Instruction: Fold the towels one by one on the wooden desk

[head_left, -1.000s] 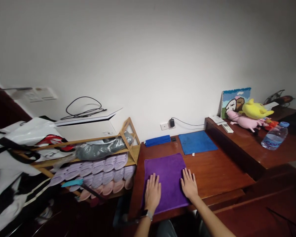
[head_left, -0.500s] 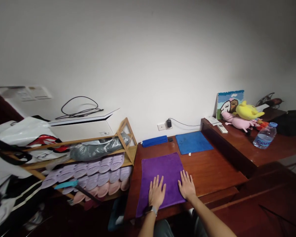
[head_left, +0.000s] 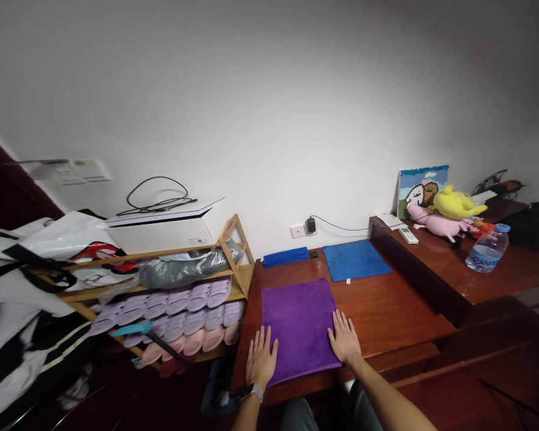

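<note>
A purple cloth [head_left: 299,326] lies spread flat near the front edge of the wooden table [head_left: 386,317]. My left hand [head_left: 261,358] rests flat at the cloth's lower left edge, fingers stretched out, with a watch on the wrist. On the cloth's right edge lies my right hand [head_left: 345,340], palm down and fingers apart. Behind the purple cloth, a blue cloth [head_left: 357,261] is laid flat at the back of the table. A folded blue cloth [head_left: 285,257] sits at the back left, against the wall.
To the left stands a wooden shoe rack [head_left: 242,284] with lilac slippers [head_left: 175,302] and a white box [head_left: 161,233]. A higher desk surface at right bears plush toys [head_left: 458,203], a water bottle [head_left: 488,250] and a remote [head_left: 408,235]. A charger [head_left: 311,225] is plugged into the wall.
My left hand has slid left from the cloth's surface to its left edge. The cloth's lower left corner has shifted right, while my right hand stays at the right edge.
</note>
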The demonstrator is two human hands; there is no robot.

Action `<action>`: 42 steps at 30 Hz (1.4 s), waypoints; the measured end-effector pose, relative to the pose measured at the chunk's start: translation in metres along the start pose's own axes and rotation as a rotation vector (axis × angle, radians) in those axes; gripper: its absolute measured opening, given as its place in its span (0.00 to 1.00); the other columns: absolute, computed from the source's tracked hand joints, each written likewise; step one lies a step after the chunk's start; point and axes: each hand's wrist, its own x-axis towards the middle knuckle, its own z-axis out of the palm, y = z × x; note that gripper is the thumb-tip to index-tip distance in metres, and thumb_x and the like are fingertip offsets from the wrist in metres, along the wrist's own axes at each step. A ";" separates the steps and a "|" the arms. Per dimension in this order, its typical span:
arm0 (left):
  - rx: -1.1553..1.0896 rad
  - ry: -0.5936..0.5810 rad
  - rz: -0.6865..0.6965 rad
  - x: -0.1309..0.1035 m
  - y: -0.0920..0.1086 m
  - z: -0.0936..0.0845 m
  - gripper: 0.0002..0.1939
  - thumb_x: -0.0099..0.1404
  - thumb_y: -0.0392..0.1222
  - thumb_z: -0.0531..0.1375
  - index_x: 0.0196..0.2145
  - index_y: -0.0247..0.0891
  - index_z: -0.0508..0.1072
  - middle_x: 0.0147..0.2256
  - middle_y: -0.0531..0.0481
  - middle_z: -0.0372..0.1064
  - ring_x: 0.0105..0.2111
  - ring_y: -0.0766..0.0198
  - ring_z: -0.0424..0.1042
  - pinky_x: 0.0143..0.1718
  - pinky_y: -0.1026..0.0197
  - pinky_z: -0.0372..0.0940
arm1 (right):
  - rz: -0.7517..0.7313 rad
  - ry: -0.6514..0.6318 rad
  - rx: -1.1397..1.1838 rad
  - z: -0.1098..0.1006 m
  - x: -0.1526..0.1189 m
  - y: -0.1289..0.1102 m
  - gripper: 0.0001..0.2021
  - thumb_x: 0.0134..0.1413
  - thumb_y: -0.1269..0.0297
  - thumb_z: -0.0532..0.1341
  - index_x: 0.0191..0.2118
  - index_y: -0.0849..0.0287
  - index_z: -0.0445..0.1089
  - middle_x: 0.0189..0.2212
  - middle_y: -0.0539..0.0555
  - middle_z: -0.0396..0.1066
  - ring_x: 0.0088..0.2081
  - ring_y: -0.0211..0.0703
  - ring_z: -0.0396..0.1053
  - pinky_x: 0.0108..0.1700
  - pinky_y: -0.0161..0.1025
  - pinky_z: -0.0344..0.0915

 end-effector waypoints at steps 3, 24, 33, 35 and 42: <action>-0.001 0.002 0.004 0.000 -0.001 0.000 0.32 0.78 0.53 0.44 0.73 0.36 0.56 0.73 0.42 0.49 0.73 0.51 0.51 0.73 0.45 0.49 | -0.003 -0.001 0.002 0.000 0.000 0.000 0.34 0.71 0.53 0.41 0.76 0.65 0.47 0.76 0.54 0.40 0.77 0.51 0.39 0.76 0.52 0.38; 0.030 -0.017 0.016 0.001 -0.001 -0.008 0.32 0.75 0.48 0.46 0.71 0.34 0.60 0.73 0.39 0.51 0.72 0.49 0.53 0.73 0.41 0.49 | -0.002 -0.043 0.029 -0.002 -0.001 0.002 0.34 0.72 0.50 0.41 0.76 0.63 0.50 0.76 0.56 0.45 0.76 0.53 0.42 0.75 0.55 0.38; -0.186 0.051 0.369 0.040 0.114 -0.027 0.28 0.77 0.48 0.45 0.70 0.40 0.62 0.72 0.44 0.55 0.73 0.53 0.53 0.73 0.41 0.50 | -0.171 -0.029 0.014 -0.021 0.061 0.006 0.32 0.72 0.56 0.42 0.76 0.61 0.47 0.76 0.53 0.43 0.77 0.49 0.39 0.75 0.51 0.40; -0.242 0.033 0.425 0.054 0.143 -0.019 0.28 0.78 0.50 0.45 0.70 0.43 0.62 0.72 0.44 0.56 0.72 0.53 0.54 0.73 0.41 0.51 | -0.191 -0.058 0.007 -0.015 0.072 0.007 0.32 0.72 0.56 0.42 0.76 0.61 0.47 0.76 0.53 0.43 0.77 0.48 0.39 0.75 0.52 0.39; -0.278 0.004 0.328 0.086 0.156 0.006 0.29 0.77 0.51 0.46 0.72 0.46 0.58 0.73 0.44 0.53 0.73 0.51 0.52 0.72 0.39 0.51 | -0.151 -0.049 0.015 0.000 0.079 0.012 0.34 0.72 0.53 0.42 0.77 0.61 0.44 0.76 0.52 0.40 0.77 0.48 0.38 0.76 0.51 0.37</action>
